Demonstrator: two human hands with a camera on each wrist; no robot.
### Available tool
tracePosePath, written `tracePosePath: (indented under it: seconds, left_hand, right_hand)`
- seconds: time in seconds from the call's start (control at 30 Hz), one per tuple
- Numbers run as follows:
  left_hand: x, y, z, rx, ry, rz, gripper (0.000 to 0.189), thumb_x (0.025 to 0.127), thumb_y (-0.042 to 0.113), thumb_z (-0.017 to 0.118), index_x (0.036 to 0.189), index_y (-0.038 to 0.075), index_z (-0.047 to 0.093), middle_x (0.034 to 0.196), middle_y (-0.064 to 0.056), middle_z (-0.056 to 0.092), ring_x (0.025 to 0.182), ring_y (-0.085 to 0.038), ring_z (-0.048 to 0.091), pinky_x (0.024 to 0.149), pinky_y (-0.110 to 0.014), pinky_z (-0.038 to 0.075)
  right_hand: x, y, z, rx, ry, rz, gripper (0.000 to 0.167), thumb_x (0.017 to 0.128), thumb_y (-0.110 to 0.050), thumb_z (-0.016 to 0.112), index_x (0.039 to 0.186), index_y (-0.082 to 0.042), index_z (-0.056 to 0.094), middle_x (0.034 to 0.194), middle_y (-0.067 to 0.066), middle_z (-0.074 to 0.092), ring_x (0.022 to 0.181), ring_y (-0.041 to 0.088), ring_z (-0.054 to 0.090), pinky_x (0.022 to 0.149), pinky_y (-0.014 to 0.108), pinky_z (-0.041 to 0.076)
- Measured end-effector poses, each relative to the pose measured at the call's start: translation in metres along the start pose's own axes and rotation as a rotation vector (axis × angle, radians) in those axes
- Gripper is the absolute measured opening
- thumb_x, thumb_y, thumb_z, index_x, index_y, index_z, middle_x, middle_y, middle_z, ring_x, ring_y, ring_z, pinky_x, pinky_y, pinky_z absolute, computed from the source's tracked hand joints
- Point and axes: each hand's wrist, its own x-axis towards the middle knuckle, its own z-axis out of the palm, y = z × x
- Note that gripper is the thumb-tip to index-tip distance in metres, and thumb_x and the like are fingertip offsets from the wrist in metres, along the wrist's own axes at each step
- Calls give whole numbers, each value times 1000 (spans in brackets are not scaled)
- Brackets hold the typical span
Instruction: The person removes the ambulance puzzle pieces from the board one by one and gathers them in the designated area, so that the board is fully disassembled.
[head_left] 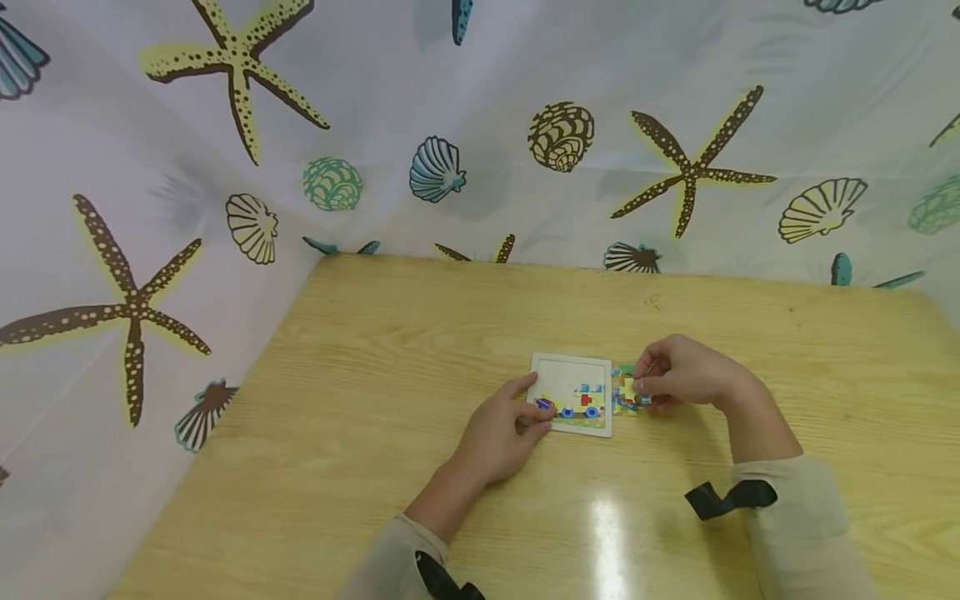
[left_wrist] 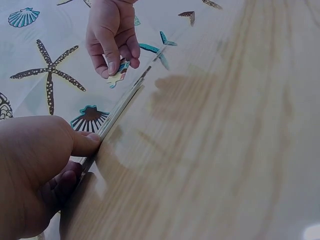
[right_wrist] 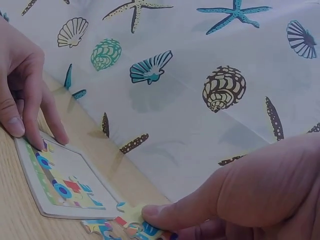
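Observation:
A small square jigsaw board [head_left: 562, 370] with a pale frame lies on the table, its lower part filled with pieces showing a vehicle with blue wheels [right_wrist: 62, 190]. My left hand [head_left: 498, 437] holds the board at its near left corner, one finger on the fitted pieces and others along the frame. Just off the right edge, my right hand [head_left: 686, 375] pinches a puzzle piece [left_wrist: 119, 79] between thumb and fingers. Loose colourful pieces [right_wrist: 97, 227] lie close beside the frame under that hand, partly hidden by it.
The wood-grain table [head_left: 420, 333] reaches back to a white cloth [head_left: 495, 192] printed with shells and starfish, which also hangs along the left side. Black straps [head_left: 731, 498] cross both sleeves. A bright reflection lies on the table in front.

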Motion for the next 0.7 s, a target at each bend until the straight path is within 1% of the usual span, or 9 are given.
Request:
tracePosePath:
  seconds: [0.03, 0.07, 0.23, 0.33, 0.47, 0.57, 0.7]
  left_hand:
    - [-1, -1, 0, 0, -2, -3, 18, 94, 19, 71, 109, 12, 78, 156, -4, 44, 106, -18, 69, 87, -32, 55]
    - [-2, -2, 1, 5, -3, -1, 18, 94, 19, 71, 109, 12, 78, 156, -4, 44, 104, -17, 69, 85, -30, 55]
    - [-2, -2, 2, 23, -11, 2, 18, 94, 20, 71, 109, 14, 78, 156, -4, 44, 99, -14, 68, 82, -28, 54]
    - [-2, -1, 1, 27, -6, 6, 18, 94, 21, 71, 109, 14, 78, 156, -4, 44, 100, -16, 68, 82, -30, 53]
    - [-3, -3, 1, 31, 10, -1, 18, 93, 21, 72, 109, 15, 79, 156, -3, 45, 106, -19, 66, 84, -32, 53]
    - [-4, -4, 0, 36, 17, -2, 18, 93, 22, 72, 109, 15, 79, 155, -3, 45, 110, -20, 66, 86, -33, 53]
    - [-2, -3, 1, 40, 17, 27, 19, 93, 22, 72, 110, 15, 78, 155, -4, 45, 112, -22, 65, 88, -36, 53]
  right_hand:
    - [0, 1, 0, -2, -1, 0, 14, 96, -8, 64, 101, 5, 61, 88, 11, 65, 73, 18, 66, 71, 35, 59]
    - [-1, 3, 1, -7, -1, -1, 14, 96, -8, 65, 100, 5, 62, 89, 11, 66, 73, 17, 66, 71, 34, 59]
    - [-5, 9, -5, -19, -3, 2, 15, 95, -9, 67, 101, 5, 63, 92, 11, 69, 77, 17, 67, 75, 35, 59]
    - [-8, 13, -10, -35, -5, 2, 16, 94, -7, 68, 101, 5, 62, 92, 12, 69, 80, 17, 68, 77, 36, 60]
    - [-10, 14, -14, -41, -27, 23, 15, 92, -4, 69, 101, 5, 61, 89, 10, 67, 78, 17, 68, 75, 35, 59]
    - [-11, 13, -15, -40, -38, 58, 15, 91, -3, 70, 100, 4, 61, 85, 9, 69, 76, 16, 68, 73, 34, 59]
    - [-13, 14, -17, -52, -40, 78, 16, 91, -3, 70, 101, 5, 61, 86, 9, 72, 76, 15, 69, 73, 35, 60]
